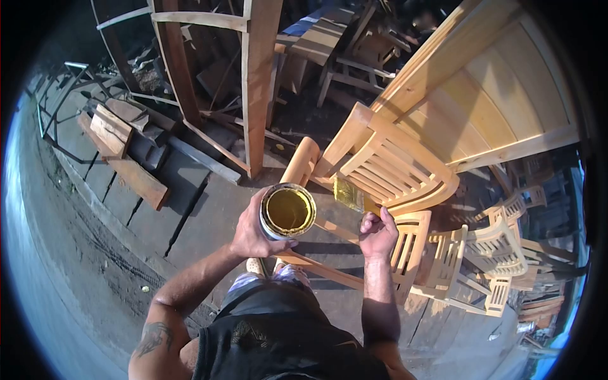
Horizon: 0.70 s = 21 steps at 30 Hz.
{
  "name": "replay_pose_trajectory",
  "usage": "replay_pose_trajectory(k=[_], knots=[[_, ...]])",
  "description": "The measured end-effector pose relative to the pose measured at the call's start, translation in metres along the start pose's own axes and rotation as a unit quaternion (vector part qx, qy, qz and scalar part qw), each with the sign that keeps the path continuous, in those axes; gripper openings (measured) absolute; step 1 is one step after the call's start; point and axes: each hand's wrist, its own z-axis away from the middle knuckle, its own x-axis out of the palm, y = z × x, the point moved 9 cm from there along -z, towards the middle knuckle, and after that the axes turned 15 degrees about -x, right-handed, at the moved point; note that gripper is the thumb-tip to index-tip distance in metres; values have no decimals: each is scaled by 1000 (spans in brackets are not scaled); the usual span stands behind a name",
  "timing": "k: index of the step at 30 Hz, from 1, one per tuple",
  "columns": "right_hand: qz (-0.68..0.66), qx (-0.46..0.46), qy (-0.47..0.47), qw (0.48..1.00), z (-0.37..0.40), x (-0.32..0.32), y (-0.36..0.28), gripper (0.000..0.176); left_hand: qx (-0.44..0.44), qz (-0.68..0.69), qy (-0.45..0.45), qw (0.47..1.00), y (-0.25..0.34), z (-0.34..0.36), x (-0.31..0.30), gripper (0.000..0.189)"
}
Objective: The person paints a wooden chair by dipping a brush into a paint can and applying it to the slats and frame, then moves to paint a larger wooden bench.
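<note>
My left hand point(251, 227) is wrapped round an open can point(287, 211) of yellowish-brown liquid, held upright in front of my body. Drips of the liquid coat the can's rim. In my right hand point(379, 235) is a paintbrush point(349, 195), gripped by its handle, its wide bristles wet with the same yellowish colour and pointing up and left. Behind the brush stands a wooden chair point(405, 166) with a slatted back; the bristles overlap it in this view. Its seat and rails reach down beside my right forearm.
A large panelled wooden door point(487, 95) leans behind the chair. More slatted chairs point(500, 247) stand at the right. Rough planks point(126, 149) are piled on the paved ground at the left, near an upright wooden frame point(256, 88). Wooden furniture fills the shaded back.
</note>
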Motion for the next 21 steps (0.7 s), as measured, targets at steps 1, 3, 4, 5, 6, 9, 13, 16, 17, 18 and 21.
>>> replay_pose_trajectory(k=[1, 3, 4, 5, 6, 9, 13, 16, 17, 18, 21], knots=[[-37, 0, -2, 999, -13, -10, 7, 22, -7, 4, 1, 1000, -1, -3, 3, 120], [-66, -14, 13, 998, -43, -28, 12, 25, -12, 10, 5, 1000, -2, -10, 9, 120], [-57, -33, 7, 998, -63, -27, 10, 26, -25, 9, 5, 1000, -3, -13, 12, 120], [-46, -53, 2, 998, -80, -27, 6, 27, -31, 0, 8, 999, -5, -14, 15, 119], [-35, -70, -1, 997, -97, -31, 4, 28, -32, -11, 15, 999, -4, -17, 17, 119], [-5, -117, -109, 987, -161, -23, 6, 29, -41, -6, 27, 999, -4, -22, 25, 119], [157, -222, -128, 954, -230, -2, 17, 26, -54, -1, 43, 998, -18, -25, 32, 120], [399, -392, -161, 813, -250, 36, 14, 18, -62, 1, 41, 997, -13, -27, 36, 118], [490, -488, -175, 700, -243, 60, 10, 18, -67, -1, 40, 997, -14, -27, 36, 118], [506, -510, -182, 671, -243, 72, 16, 18, -70, -18, 45, 996, -16, -27, 35, 117], [536, -570, -206, 588, -248, 87, 50, 17, -84, -3, 45, 995, -21, -26, 34, 116]])
